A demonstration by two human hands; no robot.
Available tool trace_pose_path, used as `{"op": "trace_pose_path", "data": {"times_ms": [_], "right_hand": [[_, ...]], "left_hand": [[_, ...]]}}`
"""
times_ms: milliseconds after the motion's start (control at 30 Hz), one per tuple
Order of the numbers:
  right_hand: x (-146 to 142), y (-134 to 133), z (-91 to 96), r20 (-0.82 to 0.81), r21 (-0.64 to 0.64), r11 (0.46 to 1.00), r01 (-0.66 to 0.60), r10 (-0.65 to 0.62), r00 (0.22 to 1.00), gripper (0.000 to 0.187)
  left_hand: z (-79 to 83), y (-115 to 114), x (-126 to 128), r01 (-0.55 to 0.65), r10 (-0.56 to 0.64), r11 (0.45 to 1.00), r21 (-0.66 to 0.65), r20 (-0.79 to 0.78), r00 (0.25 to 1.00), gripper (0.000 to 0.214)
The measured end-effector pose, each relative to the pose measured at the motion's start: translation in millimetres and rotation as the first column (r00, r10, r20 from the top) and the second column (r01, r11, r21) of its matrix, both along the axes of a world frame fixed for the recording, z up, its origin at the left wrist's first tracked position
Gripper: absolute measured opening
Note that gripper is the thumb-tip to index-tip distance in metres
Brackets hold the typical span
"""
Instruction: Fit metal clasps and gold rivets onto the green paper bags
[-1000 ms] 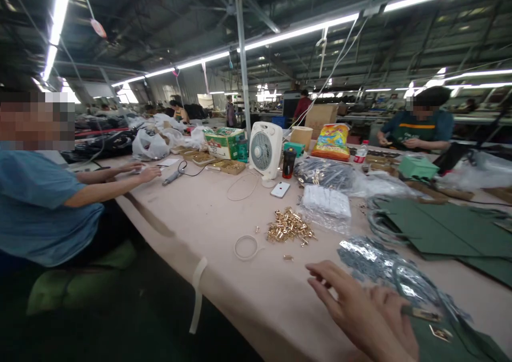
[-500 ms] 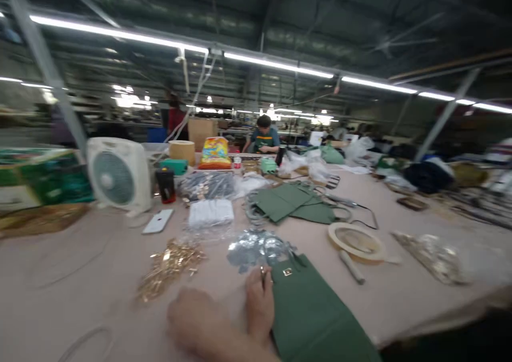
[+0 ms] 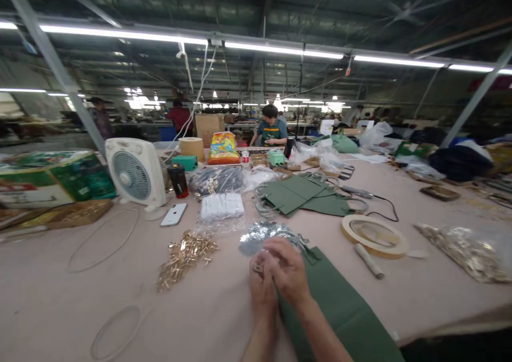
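The left hand [image 3: 263,288] and right hand [image 3: 292,275] met, fingers curled close; what they held couldn't be told. The green panel [image 3: 344,314] lay beneath the right forearm, gold pieces [image 3: 187,256] left, seemingly for easy reach.

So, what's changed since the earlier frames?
The right hand has moved rightward from near the gold-coloured pieces to meet the left hand by the green panel; whether it took hold of anything is unclear. The fan and phone stayed put.
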State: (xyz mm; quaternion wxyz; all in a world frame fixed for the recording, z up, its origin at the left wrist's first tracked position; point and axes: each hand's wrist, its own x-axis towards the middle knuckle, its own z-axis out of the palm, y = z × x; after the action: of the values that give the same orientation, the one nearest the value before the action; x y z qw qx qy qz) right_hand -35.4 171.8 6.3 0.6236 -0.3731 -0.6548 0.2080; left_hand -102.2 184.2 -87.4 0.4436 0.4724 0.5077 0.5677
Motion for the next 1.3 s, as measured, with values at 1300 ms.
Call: {"op": "trace_pose_path", "data": {"times_ms": [1300], "right_hand": [[83.0, 18.5, -77.0, 0.042, -0.328, 0.924, -0.195, 0.220, 0.974, 0.011]], "left_hand": [[-4.9, 5.8, -7.2, 0.058, -0.063, 0.998, 0.027, 0.253, 0.965, 0.044]]}}
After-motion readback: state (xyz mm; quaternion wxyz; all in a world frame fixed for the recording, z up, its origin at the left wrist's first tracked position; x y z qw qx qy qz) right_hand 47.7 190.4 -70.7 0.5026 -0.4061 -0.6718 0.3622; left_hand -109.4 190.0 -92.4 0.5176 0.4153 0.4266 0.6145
